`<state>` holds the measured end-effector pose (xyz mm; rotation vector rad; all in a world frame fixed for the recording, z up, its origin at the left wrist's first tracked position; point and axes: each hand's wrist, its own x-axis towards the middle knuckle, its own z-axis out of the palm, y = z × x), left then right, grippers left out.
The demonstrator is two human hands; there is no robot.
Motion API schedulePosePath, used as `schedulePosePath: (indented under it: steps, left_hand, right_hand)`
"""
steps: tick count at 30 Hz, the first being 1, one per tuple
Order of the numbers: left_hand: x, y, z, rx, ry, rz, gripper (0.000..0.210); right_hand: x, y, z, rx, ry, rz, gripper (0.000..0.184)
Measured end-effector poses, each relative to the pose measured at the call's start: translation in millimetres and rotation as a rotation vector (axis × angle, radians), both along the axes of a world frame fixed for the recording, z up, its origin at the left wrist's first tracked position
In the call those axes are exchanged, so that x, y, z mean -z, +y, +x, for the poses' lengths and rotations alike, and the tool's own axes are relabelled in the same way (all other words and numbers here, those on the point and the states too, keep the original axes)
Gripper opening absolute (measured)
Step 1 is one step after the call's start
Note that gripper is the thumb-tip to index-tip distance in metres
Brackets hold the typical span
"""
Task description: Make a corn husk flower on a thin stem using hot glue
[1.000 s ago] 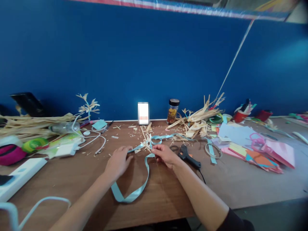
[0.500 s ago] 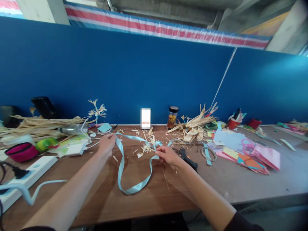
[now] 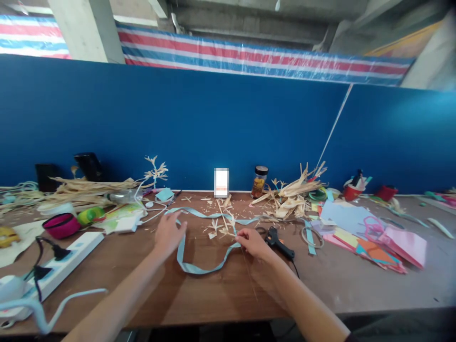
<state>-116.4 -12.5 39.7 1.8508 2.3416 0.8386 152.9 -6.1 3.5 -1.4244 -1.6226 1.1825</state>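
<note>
A long light-blue ribbon [image 3: 201, 271] loops across the brown table between my hands. My left hand [image 3: 169, 232] is over the loop's left side, thumb and fingers apart and curved, right by the ribbon. My right hand [image 3: 253, 243] is closed in a pinch on the thin stem of a dried-husk flower [image 3: 228, 227], where the ribbon's end meets it. The fingertips partly hide the stem. The flower's pale, pointed husk petals lean away from me. Just right of that hand lies a black glue gun [image 3: 280, 243].
Husk scraps litter the table. Behind stand a lidded jar [image 3: 259, 183] and a husk pile [image 3: 292, 194]. Coloured paper [image 3: 377, 254] and a ribbon roll [image 3: 312, 237] lie right. A white power strip [image 3: 76, 256], pink pouch [image 3: 61, 225] and finished-looking husk flower [image 3: 156, 171] are left.
My left hand has opened from its pinch on the ribbon and come nearer. The ribbon loop has sunk lower and flatter. My right hand keeps its pinch. The camera view has shifted slightly.
</note>
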Motion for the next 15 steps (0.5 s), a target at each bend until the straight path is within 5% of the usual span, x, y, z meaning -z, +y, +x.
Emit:
schedulePosePath:
  steps: [5, 9, 15]
  left_hand:
    - [6.5, -12, 59, 0.257, 0.141, -0.18, 0.026]
    - [12.7, -4, 84, 0.243, 0.19, -0.186, 0.025]
    - [21.2, 4, 84, 0.215, 0.223, -0.156, 0.023]
  right_hand:
    - [2.5, 4, 1, 0.085, -0.086, 0.017, 0.013]
    - [7.2, 7, -2, 0.103, -0.203, 0.061, 0.01]
    - [8.7, 9, -1, 0.1, -0.392, 0.156, 0.011]
